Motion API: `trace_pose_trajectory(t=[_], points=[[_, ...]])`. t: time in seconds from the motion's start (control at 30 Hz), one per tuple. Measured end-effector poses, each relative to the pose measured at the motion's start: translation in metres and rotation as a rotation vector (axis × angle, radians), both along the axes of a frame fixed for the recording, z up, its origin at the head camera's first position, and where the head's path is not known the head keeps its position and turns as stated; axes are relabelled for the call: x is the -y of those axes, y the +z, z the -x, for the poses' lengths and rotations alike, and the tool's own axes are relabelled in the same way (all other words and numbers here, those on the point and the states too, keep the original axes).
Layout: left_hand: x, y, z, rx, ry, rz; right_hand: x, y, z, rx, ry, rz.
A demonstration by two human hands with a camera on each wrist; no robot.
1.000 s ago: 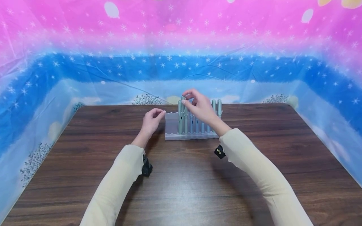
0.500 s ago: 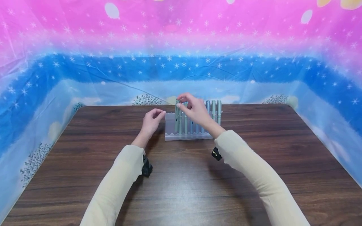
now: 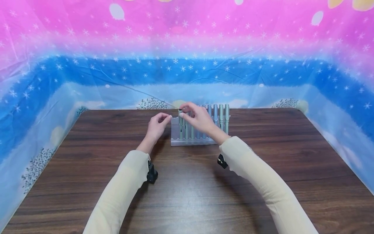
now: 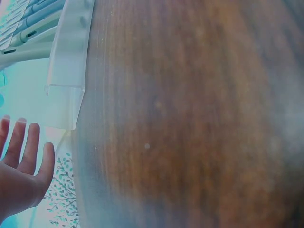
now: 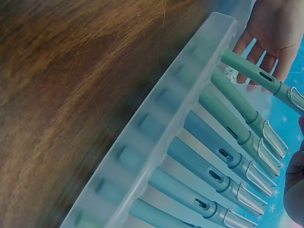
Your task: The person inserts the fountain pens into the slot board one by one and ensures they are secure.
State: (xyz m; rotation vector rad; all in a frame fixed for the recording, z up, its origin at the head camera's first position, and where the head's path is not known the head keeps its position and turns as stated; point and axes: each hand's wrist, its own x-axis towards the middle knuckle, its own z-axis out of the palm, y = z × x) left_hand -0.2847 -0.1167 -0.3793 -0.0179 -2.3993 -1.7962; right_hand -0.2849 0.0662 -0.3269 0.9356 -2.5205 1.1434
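A clear plastic pen rack [image 3: 190, 142] stands on the table, holding a row of capped pens, some green [image 5: 223, 109] and some blue [image 5: 209, 137]. My right hand [image 3: 198, 117] pinches the cap end of the leftmost green pen [image 5: 251, 69] between thumb and index finger. That pen leans a little away from its neighbours, and its lower end meets the rack's front trough. My left hand [image 3: 156, 125] pinches the rack's upper left corner with thumb and index finger. In the left wrist view, the other fingers [image 4: 32, 145] extend loosely near the rack's end.
The brown wooden table [image 3: 187, 188] extends around the rack on all sides. Behind it hangs a pink and blue snowflake cloth [image 3: 187, 71]. A black wrist camera [image 3: 152, 172] sits by the left cuff, with another camera [image 3: 222, 161] by the right.
My right hand has moved left and down, bringing the green pen from above the row to its left end in the rack. My left hand has stayed at the corner.
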Motion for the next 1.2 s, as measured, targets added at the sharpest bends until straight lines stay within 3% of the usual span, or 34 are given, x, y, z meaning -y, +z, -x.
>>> trace_pose_trajectory(t=[0.17, 0.4, 0.57, 0.93, 1.2], points=[[0.000, 0.000, 0.000, 0.000, -0.001, 0.002, 0.002, 0.000, 0.004, 0.016, -0.036, -0.023], [0.000, 0.000, -0.001, -0.010, -0.002, 0.005, 0.006, -0.004, 0.009, -0.052, -0.108, -0.143], [0.000, -0.001, 0.000, -0.013, -0.002, 0.012, 0.010, -0.004, 0.008, -0.015, -0.149, -0.205], [0.001, -0.001, 0.000, 0.004, -0.006, 0.006, 0.009, -0.010, 0.010, -0.001, -0.174, -0.267], [0.001, -0.001, -0.001, -0.045, 0.004, 0.008, 0.009, -0.012, 0.011, -0.009, -0.173, -0.276]])
